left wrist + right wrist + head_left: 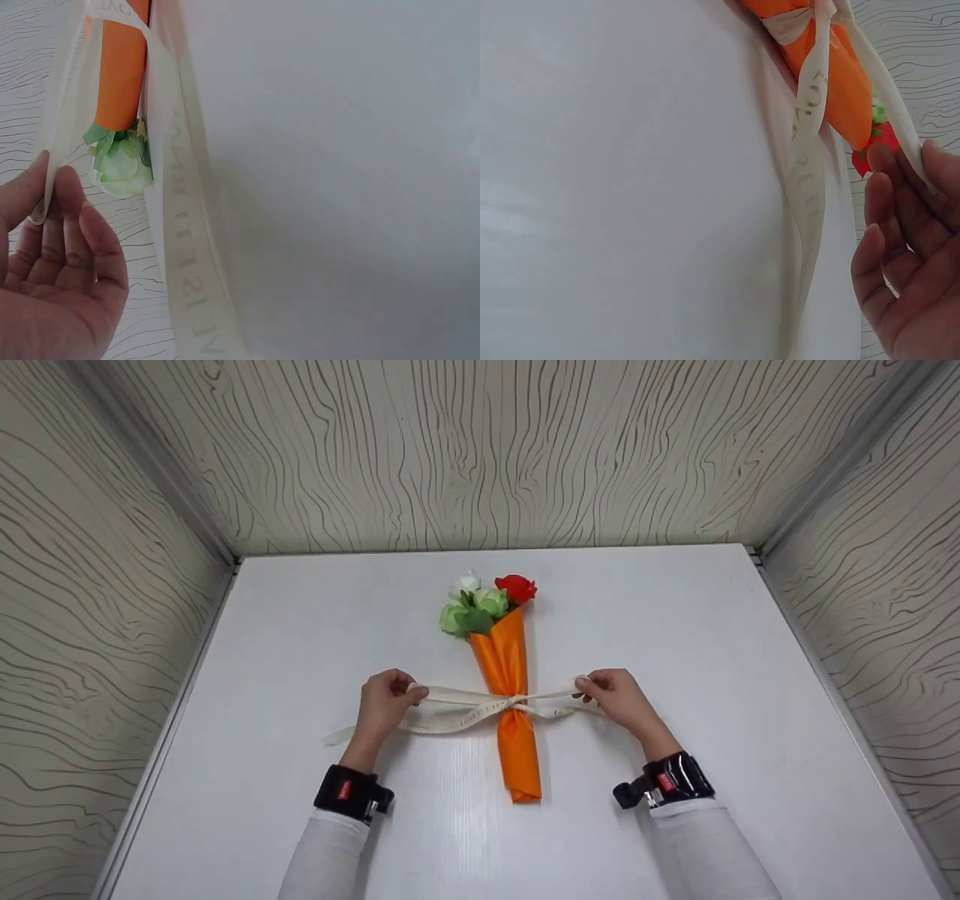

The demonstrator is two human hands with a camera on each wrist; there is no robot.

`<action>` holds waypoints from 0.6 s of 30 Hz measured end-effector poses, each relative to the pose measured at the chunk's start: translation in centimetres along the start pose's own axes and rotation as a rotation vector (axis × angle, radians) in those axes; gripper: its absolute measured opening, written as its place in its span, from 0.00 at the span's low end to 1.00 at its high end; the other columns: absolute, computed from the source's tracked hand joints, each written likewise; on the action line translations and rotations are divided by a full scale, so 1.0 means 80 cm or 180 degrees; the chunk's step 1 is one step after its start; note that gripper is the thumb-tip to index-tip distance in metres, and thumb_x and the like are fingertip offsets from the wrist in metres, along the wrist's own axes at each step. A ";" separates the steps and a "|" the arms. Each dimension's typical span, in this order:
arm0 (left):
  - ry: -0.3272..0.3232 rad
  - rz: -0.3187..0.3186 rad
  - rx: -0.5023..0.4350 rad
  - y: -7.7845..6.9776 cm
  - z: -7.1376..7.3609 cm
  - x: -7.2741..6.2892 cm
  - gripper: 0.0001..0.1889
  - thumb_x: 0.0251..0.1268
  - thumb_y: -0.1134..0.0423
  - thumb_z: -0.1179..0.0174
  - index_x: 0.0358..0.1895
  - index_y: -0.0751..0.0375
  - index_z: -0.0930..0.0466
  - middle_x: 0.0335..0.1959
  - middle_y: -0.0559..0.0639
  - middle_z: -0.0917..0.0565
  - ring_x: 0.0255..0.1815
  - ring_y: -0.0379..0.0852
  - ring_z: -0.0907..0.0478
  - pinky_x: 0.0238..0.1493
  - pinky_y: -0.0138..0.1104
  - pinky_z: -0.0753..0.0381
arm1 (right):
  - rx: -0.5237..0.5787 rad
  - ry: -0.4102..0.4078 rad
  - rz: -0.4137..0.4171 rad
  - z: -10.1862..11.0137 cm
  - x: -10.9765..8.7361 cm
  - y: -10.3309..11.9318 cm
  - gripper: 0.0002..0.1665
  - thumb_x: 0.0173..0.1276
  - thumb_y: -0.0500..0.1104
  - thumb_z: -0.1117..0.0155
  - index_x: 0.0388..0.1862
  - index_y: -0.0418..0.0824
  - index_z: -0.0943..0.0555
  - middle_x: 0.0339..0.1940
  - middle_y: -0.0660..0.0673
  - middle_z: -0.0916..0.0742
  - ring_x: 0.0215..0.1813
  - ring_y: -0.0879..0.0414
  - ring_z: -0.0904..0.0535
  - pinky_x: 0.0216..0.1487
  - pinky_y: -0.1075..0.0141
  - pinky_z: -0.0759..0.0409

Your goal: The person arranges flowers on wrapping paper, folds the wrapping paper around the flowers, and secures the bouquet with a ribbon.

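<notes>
A bouquet in an orange wrapper [519,757] lies on the white table, its red, white and green flowers [491,601] pointing to the far side. Around the wrapper's narrow waist runs a cream ribbon [457,724] with printed letters, crossed at the front. My left hand [384,705] pinches one stretch of the ribbon between thumb and forefinger, left of the bouquet. On the other side my right hand [613,696] pinches another stretch the same way. Both held stretches look taut. Loose tails hang below, as the printed tail [187,225] in the left wrist view and the tail [808,187] in the right wrist view show.
The white table [285,615] meets wood-grain patterned walls [480,457] at the back and on both sides. Each wrist wears a black strap [349,791] with a small camera mount.
</notes>
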State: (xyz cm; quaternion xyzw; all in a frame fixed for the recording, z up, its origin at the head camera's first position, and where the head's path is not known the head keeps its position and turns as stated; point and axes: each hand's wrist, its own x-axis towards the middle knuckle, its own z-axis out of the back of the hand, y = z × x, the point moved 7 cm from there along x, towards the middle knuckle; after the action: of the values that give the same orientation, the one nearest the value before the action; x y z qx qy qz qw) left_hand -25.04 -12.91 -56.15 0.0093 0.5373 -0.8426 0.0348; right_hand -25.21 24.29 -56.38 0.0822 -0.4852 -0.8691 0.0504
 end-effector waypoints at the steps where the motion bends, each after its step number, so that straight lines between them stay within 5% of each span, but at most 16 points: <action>1: -0.0013 -0.0005 0.0009 0.001 0.001 -0.001 0.10 0.46 0.60 0.33 0.28 0.60 0.23 0.23 0.51 0.23 0.23 0.44 0.24 0.24 0.34 0.29 | -0.0025 0.0013 -0.0026 0.000 0.000 -0.002 0.20 0.62 0.53 0.43 0.30 0.37 0.18 0.26 0.43 0.16 0.31 0.47 0.24 0.28 0.65 0.31; 18: -0.0196 0.0152 0.0204 0.021 0.021 -0.013 0.09 0.44 0.64 0.32 0.25 0.62 0.23 0.20 0.52 0.24 0.20 0.44 0.23 0.21 0.33 0.27 | -0.0451 0.0236 -0.0254 0.010 -0.005 -0.020 0.18 0.58 0.53 0.39 0.27 0.39 0.16 0.24 0.47 0.16 0.28 0.55 0.27 0.29 0.65 0.31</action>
State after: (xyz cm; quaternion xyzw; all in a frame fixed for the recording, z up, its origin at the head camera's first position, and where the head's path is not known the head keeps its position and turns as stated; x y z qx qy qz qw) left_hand -23.82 -15.11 -56.88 -0.0027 0.5084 -0.8582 0.0711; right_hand -25.02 25.85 -57.32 0.1298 -0.4166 -0.8989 0.0393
